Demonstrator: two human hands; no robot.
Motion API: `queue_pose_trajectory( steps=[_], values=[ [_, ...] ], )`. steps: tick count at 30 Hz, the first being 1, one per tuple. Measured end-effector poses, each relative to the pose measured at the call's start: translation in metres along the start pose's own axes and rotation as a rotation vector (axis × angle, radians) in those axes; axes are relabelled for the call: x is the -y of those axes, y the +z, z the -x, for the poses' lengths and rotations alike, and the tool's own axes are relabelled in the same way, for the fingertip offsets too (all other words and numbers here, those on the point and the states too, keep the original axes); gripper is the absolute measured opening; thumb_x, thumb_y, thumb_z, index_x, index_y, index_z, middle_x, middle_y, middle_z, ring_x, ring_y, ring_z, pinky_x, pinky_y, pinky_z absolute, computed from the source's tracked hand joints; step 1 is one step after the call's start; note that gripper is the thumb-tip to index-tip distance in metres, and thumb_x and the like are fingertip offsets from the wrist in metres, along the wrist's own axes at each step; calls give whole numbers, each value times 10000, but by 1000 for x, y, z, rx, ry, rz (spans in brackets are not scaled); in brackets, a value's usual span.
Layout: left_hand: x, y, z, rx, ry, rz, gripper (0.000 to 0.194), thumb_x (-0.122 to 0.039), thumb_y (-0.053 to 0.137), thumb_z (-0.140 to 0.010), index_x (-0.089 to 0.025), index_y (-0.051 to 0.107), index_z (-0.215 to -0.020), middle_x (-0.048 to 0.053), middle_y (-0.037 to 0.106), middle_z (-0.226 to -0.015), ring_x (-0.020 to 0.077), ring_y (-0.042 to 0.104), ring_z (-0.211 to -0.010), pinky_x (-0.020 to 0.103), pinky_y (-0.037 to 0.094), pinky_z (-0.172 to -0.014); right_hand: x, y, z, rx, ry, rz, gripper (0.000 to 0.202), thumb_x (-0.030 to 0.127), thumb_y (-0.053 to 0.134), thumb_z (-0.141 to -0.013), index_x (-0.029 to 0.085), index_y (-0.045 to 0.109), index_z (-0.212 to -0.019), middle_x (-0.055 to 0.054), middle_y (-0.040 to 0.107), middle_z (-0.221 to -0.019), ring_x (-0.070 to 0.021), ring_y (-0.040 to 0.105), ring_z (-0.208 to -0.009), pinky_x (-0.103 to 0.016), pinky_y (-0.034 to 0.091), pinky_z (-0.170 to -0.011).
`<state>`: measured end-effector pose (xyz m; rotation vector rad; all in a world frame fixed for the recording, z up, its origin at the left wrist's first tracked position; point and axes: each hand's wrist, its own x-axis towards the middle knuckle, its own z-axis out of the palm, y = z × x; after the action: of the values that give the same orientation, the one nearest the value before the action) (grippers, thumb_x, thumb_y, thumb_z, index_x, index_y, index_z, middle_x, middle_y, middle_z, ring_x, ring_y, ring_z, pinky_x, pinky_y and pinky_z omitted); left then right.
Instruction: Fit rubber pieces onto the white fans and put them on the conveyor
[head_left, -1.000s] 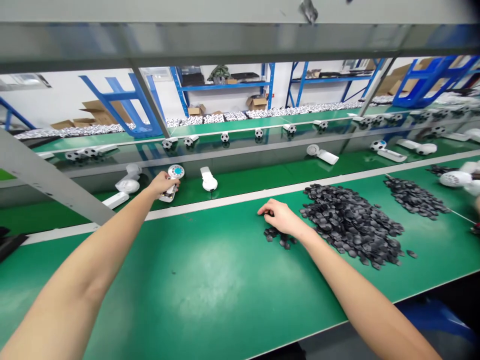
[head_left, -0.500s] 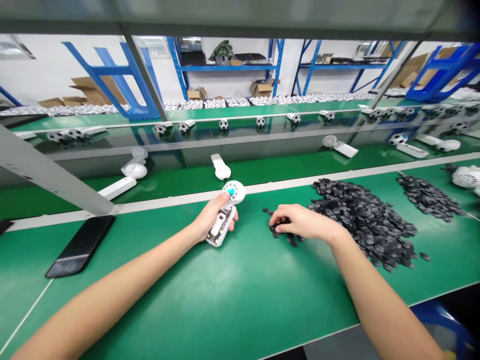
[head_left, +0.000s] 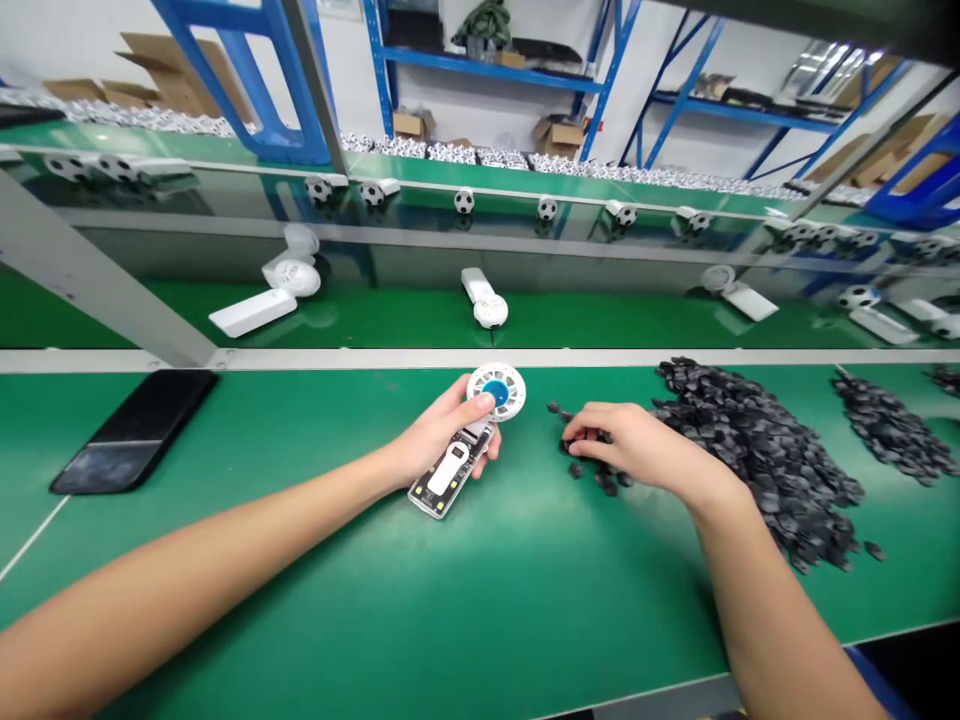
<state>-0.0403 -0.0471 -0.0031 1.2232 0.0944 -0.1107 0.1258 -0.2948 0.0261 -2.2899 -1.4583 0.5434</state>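
Note:
My left hand (head_left: 442,430) grips a white handheld fan (head_left: 452,468), its thumb on the blue centre of the round head. The open body shows a circuit board and a white strip. Over the small black pieces (head_left: 606,480) on the green table, my right hand (head_left: 626,440) has its fingers curled and its fingertips at a black piece (head_left: 566,446). Whether that piece is gripped or only touched is hard to see. A large pile of black pieces (head_left: 757,440) lies just right of my right hand.
A black phone (head_left: 135,430) lies at the left by a metal post (head_left: 112,270). Beyond the table's pale edge strip (head_left: 375,358), white fan units (head_left: 487,305) lie on a green belt (head_left: 390,315). Another black pile (head_left: 892,425) is at the right. Football-patterned fans (head_left: 464,201) line a ledge behind.
The view has tilted and shifted. The fan in my left hand has turned so its round head faces the camera more. My right hand remains at the small black pieces, its fingers slightly moved.

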Motion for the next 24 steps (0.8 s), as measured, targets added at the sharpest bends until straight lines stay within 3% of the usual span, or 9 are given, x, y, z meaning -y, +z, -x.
queue_pose_trajectory(
  steps=[4,10,18,24],
  values=[
    [-1,-2,1,13,-4,-9,453,-575,616,-968,-242,415,-1201,40,716,-733,173,663,-481,230,488,-432,3,-1,2,-18,-27,62,200,276,583,-1017,274,780,-983,-41,767,-1029,-242,713,-930,-341,537,-836],
    [0,-3,0,3,-2,1,467,-582,613,-970,-240,413,-1216,46,717,-758,172,672,-505,232,491,-444,5,0,7,20,-13,92,227,328,596,-1006,282,777,-1136,-72,735,-1138,-270,705,-999,-382,556,-871],
    [-1,-3,-1,1,-3,-9,469,-591,617,-967,-235,411,-1194,52,724,-760,174,674,-502,234,493,-445,7,0,6,-6,-31,115,284,314,538,-1032,269,800,-1132,-79,756,-1150,-275,715,-1025,-393,571,-892],
    [-1,-3,-1,5,-4,-11,467,-586,612,-970,-234,411,-1202,52,724,-769,172,671,-503,235,486,-444,8,-2,5,-108,4,103,297,309,524,-1035,262,814,-1080,-68,786,-1124,-280,735,-1005,-417,585,-891]
  ],
)
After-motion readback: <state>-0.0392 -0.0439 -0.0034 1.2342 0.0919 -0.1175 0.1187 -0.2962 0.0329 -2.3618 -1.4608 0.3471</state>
